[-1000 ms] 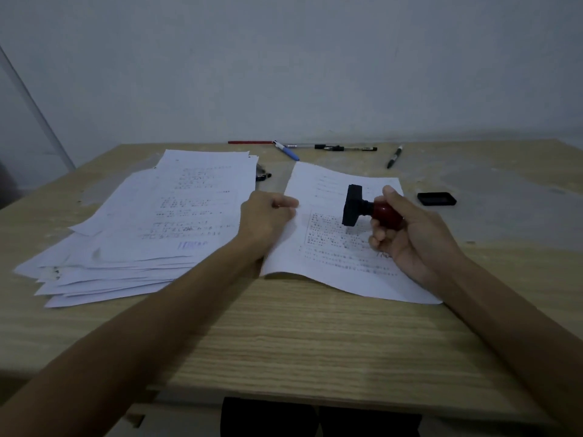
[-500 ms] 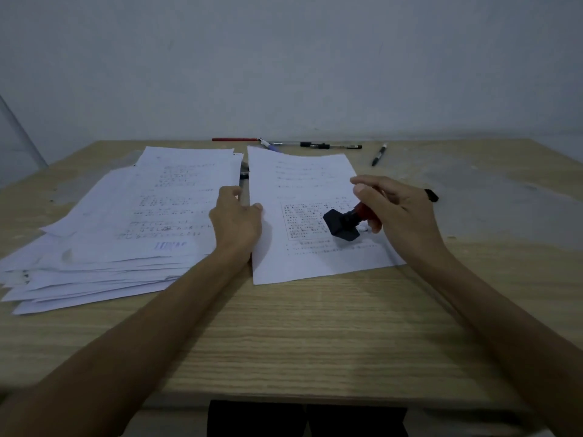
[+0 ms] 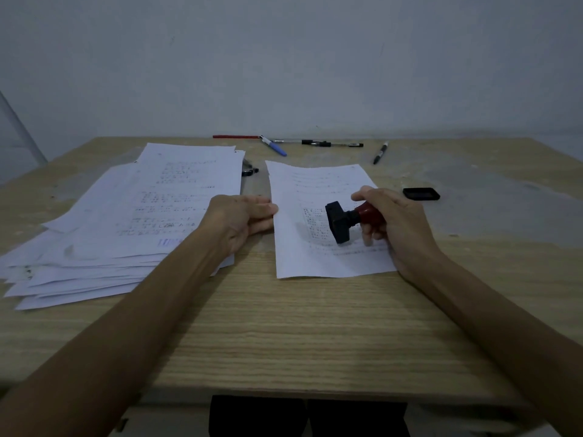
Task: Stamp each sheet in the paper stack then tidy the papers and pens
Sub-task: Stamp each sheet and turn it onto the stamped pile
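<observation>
Right hand point(image 3: 399, 220) curls its fingers round the glossy red handle of a stamp point(image 3: 342, 220), whose blocky black head is tilted on its side, face turned left, just above the single printed sheet point(image 3: 315, 257). That sheet is thin white paper, lying flat on the pale wood-grain table point(image 3: 299, 335), with the heel of the right hand resting on its right edge. Left hand point(image 3: 241, 217) lies with straight, relaxed fingers, tips touching the sheet's left edge, the wrist over the near corner of the paper stack point(image 3: 132, 216). This stack is a loose, fanned pile of printed pages at the left. Along the far edge lie several pens point(image 3: 315, 142): a red one, a blue-capped one, black ones. A flat black rectangular ink pad point(image 3: 421, 193) sits right of the sheet. Something small and dark shows beside the stack's far corner, too dim to identify.
</observation>
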